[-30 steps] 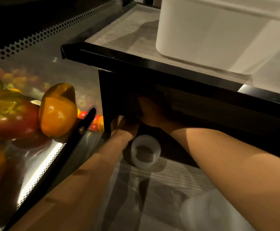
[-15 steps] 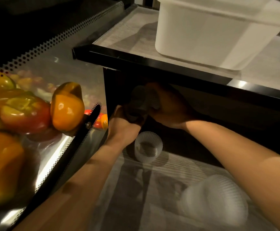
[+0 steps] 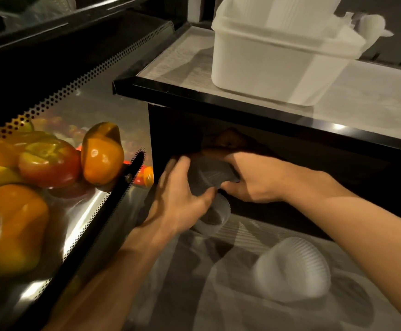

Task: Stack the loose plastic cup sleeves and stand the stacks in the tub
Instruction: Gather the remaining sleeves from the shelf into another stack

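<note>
The held sleeves (image 3: 210,174) are ribbed, translucent plastic cups, tapered and finely fluted down their walls, grey in the shade under the upper surface (image 3: 362,96); they lie on their side between both hands, just in front of the dark opening below that surface, and how many are nested there cannot be told; the left hand (image 3: 180,199) curls round them from the left, thumb tucked beneath the rim, while the right hand (image 3: 254,180) clasps the other end, fingers wrapped over the top; a second sleeve (image 3: 218,217) lies on its side just below the left hand on the lower shelf (image 3: 218,295), its round mouth showing; a third sleeve (image 3: 292,271), paler and blurred, lies well apart toward the near right of the same shelf, which is pale with fine stripes; the tub (image 3: 266,63) is a white, smooth-walled plastic box with rounded corners, standing on the upper surface, a pale wood-grain top edged in glossy black; tall white ribbed stacks (image 3: 290,13) stand inside it; to the left, glossy orange peppers (image 3: 101,154) and a red pepper (image 3: 48,163) rest on a shiny metal tray (image 3: 82,211) with perforated edging.
</note>
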A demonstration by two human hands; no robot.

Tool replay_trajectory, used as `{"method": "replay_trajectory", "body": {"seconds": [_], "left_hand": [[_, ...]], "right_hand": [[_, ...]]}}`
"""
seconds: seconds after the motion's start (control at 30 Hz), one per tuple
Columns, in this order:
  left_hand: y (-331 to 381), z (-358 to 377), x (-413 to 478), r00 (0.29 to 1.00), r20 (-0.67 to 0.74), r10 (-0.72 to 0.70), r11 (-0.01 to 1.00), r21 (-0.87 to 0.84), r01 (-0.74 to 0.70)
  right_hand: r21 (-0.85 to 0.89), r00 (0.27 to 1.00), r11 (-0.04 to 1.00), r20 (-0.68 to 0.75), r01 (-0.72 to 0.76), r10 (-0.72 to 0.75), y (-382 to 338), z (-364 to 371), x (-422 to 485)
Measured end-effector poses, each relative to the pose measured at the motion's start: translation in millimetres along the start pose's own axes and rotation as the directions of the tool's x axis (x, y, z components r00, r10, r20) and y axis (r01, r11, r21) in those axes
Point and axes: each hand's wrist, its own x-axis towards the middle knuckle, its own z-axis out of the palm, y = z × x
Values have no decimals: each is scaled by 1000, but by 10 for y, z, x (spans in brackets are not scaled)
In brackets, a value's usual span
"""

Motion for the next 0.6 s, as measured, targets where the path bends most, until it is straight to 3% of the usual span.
{"method": "replay_trajectory", "body": {"seconds": [0.13, 0.3, 0.4, 0.6], "left_hand": [[45, -25, -55, 998, 50, 43, 996, -85, -38], [-76, -43, -235, 989, 80, -124, 928, -343, 145], [-138, -33, -331, 980, 149, -129, 904, -389, 178], [-263, 68, -394, 981, 180, -72, 913, -384, 138]], "right_hand": [[-8, 997, 998, -30, 67, -67, -55, -37, -48], [225, 969, 954, -105, -196, 223, 21, -106, -204], [511, 919, 844, -233, -163, 318, 156, 44, -157], [524, 872, 826, -281, -209, 400, 465, 285, -27]]}}
